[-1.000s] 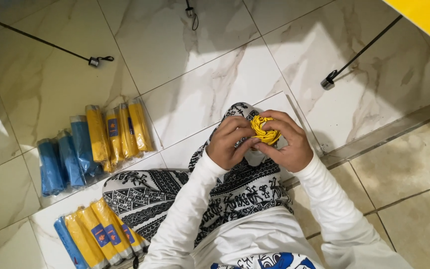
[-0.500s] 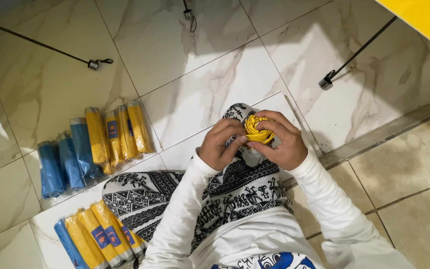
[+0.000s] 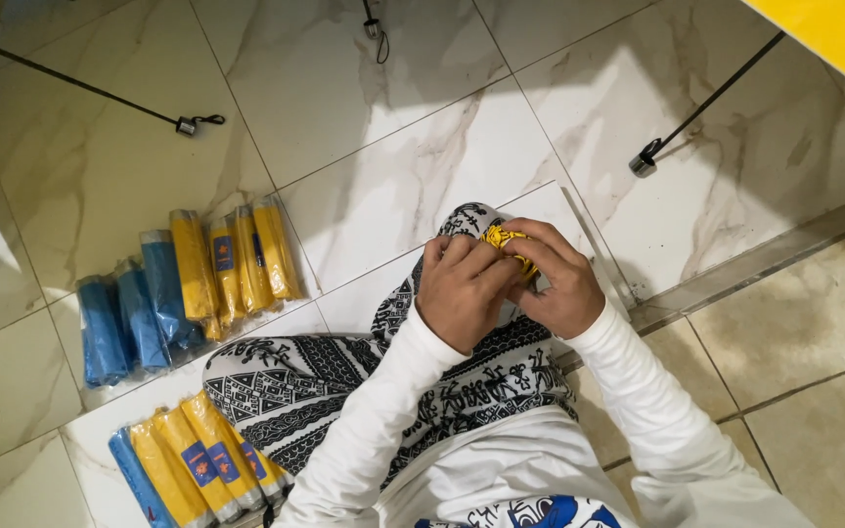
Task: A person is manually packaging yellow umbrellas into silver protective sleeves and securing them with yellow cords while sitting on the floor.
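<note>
Both my hands meet over my raised knee, which is covered in black-and-white patterned cloth point(image 3: 325, 381). My left hand point(image 3: 462, 293) and my right hand point(image 3: 564, 279) are closed together around a small yellow bundle with dark print point(image 3: 501, 238). Only the top of that bundle shows between my fingers; the rest is hidden. White sleeves cover both my arms.
On the marble floor at my left lie a row of wrapped blue rolls point(image 3: 124, 318) and yellow rolls point(image 3: 237, 259). Another group of yellow and blue rolls point(image 3: 188, 464) lies near my leg. Thin black cables point(image 3: 188, 124) cross the floor, and a yellow panel point(image 3: 838, 34) fills the top right corner.
My hands have closed tighter over the yellow bundle, so less of it shows than a second ago. The rolls on the floor have not moved.
</note>
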